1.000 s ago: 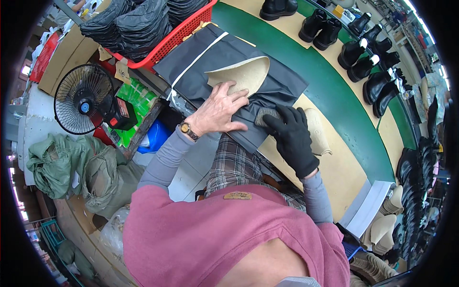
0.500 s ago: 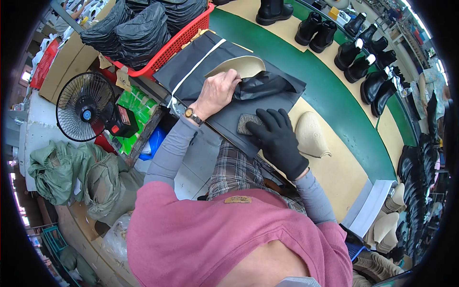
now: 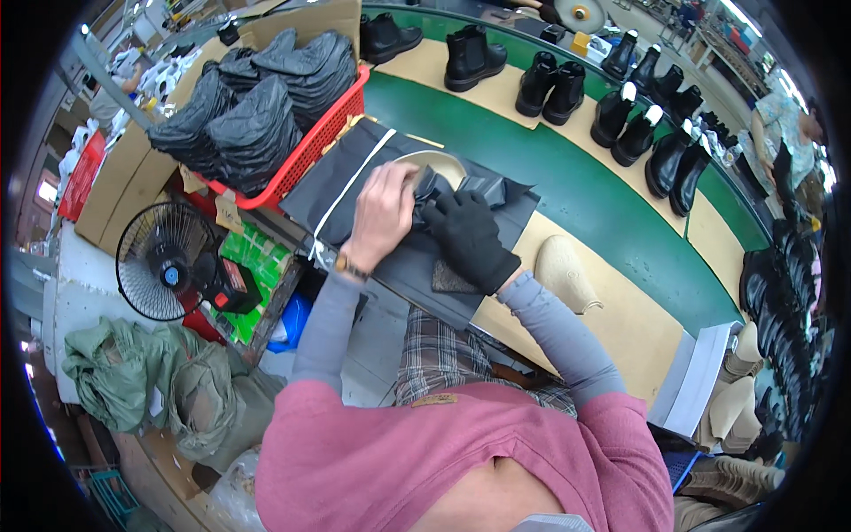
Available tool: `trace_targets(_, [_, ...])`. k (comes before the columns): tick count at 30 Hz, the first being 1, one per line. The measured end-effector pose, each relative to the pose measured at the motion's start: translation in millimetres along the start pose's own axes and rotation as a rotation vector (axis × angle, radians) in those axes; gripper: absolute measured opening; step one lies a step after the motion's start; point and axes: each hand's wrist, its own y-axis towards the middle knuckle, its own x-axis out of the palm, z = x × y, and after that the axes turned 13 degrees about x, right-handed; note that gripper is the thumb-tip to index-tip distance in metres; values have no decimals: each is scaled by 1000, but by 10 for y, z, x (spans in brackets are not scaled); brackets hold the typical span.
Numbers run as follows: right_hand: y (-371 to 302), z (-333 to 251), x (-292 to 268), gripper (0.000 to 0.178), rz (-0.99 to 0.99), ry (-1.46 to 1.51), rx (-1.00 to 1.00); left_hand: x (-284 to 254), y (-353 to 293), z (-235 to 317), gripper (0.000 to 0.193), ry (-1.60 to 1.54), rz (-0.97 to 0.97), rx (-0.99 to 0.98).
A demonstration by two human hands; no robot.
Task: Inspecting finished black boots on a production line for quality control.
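A beige curved shoe piece [image 3: 449,166] lies on a black sheet [image 3: 324,213], with a glossy thin black piece [image 3: 488,190] against it. My left hand [image 3: 383,211], bare and wearing a wristwatch, has its fingers bent together at the left edge of these pieces. From the right, my right hand [image 3: 468,235], in a black glove, closes its fingers on the black piece; its fingertips are partly hidden. A grey rough block [image 3: 450,277] rests on the sheet below my right wrist. Further right, another beige moulded shoe piece [image 3: 564,270] lies on a tan board [image 3: 620,328].
A red basket [image 3: 315,133] of stacked wrinkled black pieces stands at the far left. Black boots [image 3: 474,58] line the green table [image 3: 612,191]. A fan [image 3: 168,262] sits at left. Stacked beige pieces [image 3: 731,412] stand at right, beside a white box [image 3: 700,377].
My right hand has left the grey block and moved up and left onto the black piece. My left hand stays by the pieces. The view has shifted.
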Motion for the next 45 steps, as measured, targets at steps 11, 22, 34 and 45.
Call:
trace_targets(11, [-51,-55,-58,33,30,93,232,150,-222,95,32,295,-344,213])
trace_targets(22, [-359,-437,-778,77,38,510,256,-366,1060,-58,25,-82,-484,-60])
trace_targets(34, [-633,85,-1484,69,434,1477,858,265,485,1494,35,-1672,35,-585])
trace_targets(45, [-1029,254,-1959,48,9,1019,762,324,622,1720,62,-184,-117,548])
